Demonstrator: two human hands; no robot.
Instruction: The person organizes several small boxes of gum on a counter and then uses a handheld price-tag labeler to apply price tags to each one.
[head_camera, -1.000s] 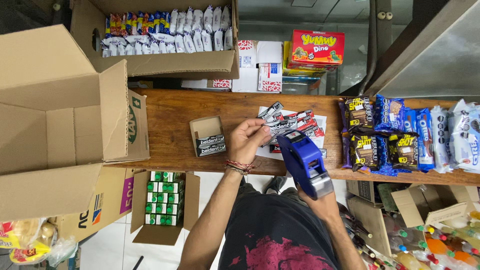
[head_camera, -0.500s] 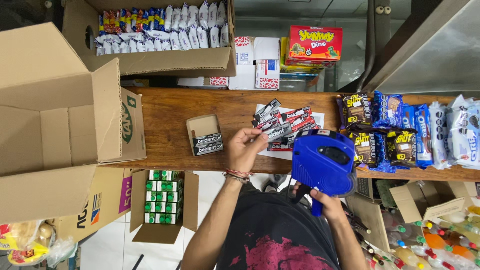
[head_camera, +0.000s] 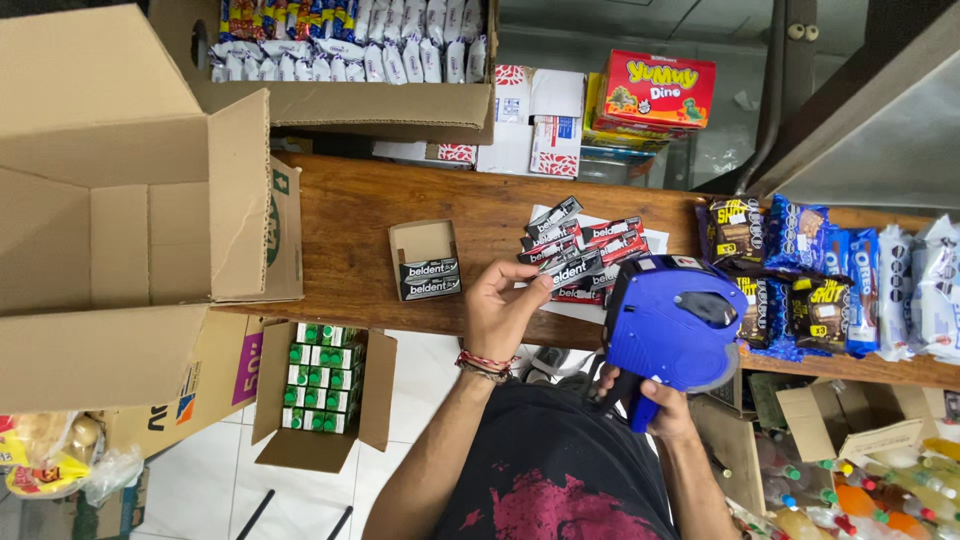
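My left hand (head_camera: 500, 310) pinches a dark gum pack (head_camera: 572, 270) at the near edge of a fanned pile of similar packs (head_camera: 585, 245) lying on white paper on the wooden counter (head_camera: 350, 220). A blue price-label gun (head_camera: 672, 325) is gripped by its handle in my right hand (head_camera: 655, 400), its head right beside the pile. A small open carton (head_camera: 426, 260) with a few gum packs sits to the left of my left hand.
A large open cardboard box (head_camera: 130, 210) stands at the left. Wrapped biscuit packs (head_camera: 830, 280) line the counter's right end. Behind the counter are a tray of wafers (head_camera: 350, 50) and snack boxes (head_camera: 655, 90). On the floor sits a box of green cartons (head_camera: 322, 385).
My right hand has swung the label gun up and in toward the pile. My left hand has slid down from the pile's top to its near edge.
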